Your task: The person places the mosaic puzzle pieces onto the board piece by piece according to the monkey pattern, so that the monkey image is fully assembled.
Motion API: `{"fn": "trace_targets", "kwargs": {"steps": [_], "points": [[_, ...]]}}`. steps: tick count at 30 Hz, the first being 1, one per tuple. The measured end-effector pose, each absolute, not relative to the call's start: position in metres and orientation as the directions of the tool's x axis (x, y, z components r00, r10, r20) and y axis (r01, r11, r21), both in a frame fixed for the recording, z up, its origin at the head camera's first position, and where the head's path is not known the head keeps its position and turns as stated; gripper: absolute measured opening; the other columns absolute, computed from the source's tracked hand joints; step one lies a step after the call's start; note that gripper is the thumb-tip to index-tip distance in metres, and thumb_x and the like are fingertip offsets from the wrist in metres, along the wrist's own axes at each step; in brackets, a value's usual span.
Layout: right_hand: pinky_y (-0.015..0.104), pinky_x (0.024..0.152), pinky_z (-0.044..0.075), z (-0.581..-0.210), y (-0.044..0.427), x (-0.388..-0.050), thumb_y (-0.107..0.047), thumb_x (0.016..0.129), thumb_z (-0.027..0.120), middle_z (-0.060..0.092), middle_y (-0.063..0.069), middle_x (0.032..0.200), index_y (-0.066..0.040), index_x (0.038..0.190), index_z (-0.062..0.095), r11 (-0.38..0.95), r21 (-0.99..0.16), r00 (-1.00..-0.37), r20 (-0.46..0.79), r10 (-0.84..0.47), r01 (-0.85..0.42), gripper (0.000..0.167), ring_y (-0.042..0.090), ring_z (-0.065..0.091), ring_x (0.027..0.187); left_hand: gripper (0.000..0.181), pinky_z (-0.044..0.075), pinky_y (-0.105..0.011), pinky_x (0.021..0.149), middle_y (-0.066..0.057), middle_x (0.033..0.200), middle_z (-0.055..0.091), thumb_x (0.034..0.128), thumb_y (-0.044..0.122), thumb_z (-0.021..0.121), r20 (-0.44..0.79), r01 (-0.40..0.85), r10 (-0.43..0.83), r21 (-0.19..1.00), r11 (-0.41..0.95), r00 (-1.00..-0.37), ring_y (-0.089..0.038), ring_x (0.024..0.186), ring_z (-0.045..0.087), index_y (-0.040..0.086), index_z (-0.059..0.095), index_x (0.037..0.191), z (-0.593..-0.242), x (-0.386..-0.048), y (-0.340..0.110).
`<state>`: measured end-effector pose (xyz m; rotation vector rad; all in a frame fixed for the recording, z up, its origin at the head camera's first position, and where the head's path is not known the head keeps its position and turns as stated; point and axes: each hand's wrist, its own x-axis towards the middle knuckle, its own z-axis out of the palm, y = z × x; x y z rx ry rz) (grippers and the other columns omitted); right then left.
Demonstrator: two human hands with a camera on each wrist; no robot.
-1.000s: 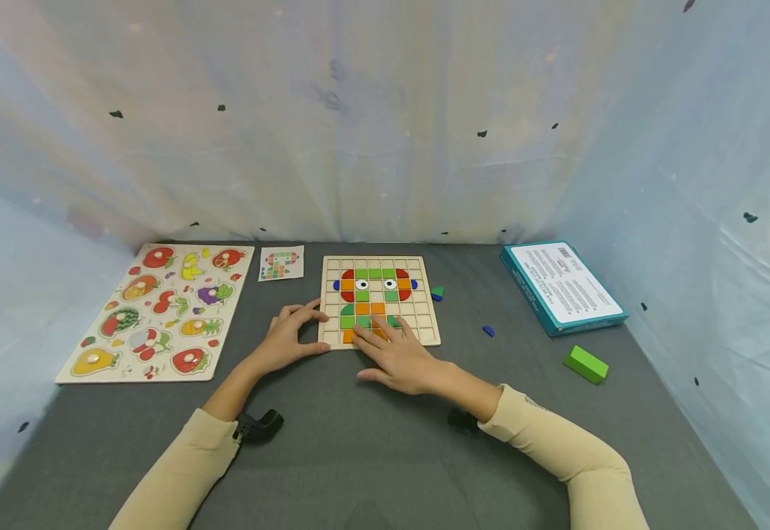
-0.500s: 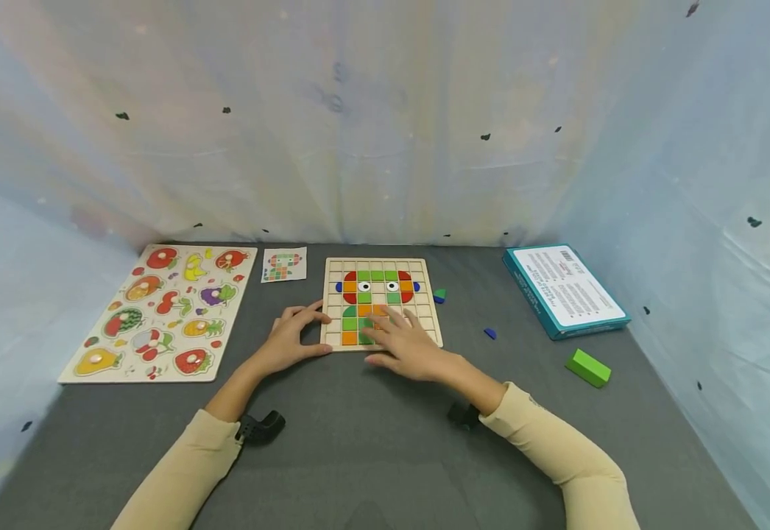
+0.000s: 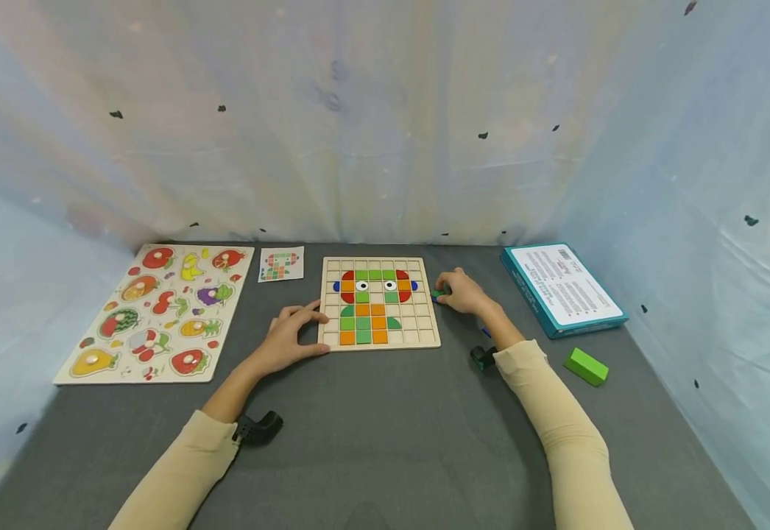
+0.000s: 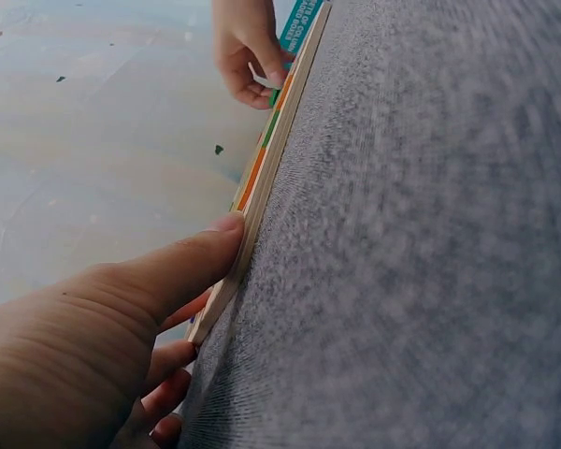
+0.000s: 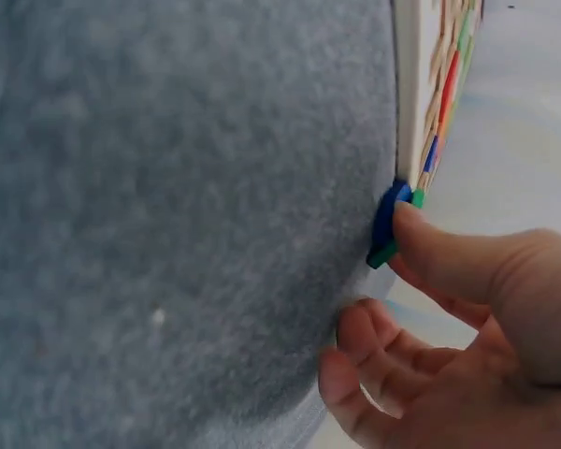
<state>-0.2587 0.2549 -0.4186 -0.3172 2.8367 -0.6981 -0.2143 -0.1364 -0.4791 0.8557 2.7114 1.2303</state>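
A wooden grid board (image 3: 418, 335) filled in part with red, green, orange and blue pieces and two eye pieces lies mid-table. My left hand (image 3: 285, 338) grips its near left corner, thumb on the front edge and fingers along the left side. Just past the board's right edge, my right hand (image 3: 463, 293) pinches small pieces at the tabletop. In the right wrist view, the thumb lies on a blue half-round piece (image 5: 388, 213), with a green piece (image 5: 383, 254) against it; the index fingertip is hidden behind. Another blue piece (image 3: 486, 333) shows in part beside the right forearm.
A fruit peg puzzle (image 3: 129, 361) lies at the left. Next to it is a small picture card (image 3: 281, 263). At the right are a teal box (image 3: 564, 283) with a white label and a bright green block (image 3: 586, 366). A curtain stands behind the table.
My right hand has left the lower part of the board and moved right and away to the small pieces beside it. My left hand keeps its place on the board's corner.
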Motion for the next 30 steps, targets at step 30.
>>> {"fn": "trace_targets", "kwargs": {"steps": [30], "points": [[0.021,0.068,0.048,-0.41,0.088,-0.225,0.003,0.097,0.061,0.07,0.012,0.093,0.005,0.115,0.069,0.481,-0.666,-0.643,-0.001,-0.766,-0.571,0.02,0.014,0.061,0.073,0.059,0.017,-0.067,0.101,-0.017,0.159,0.031,0.0854,0.029,0.081,0.192,0.484,0.527,0.72,0.497,-0.828,-0.038,0.135,0.028,0.008,0.06,0.136,-0.478,-0.213,-0.141]]}}
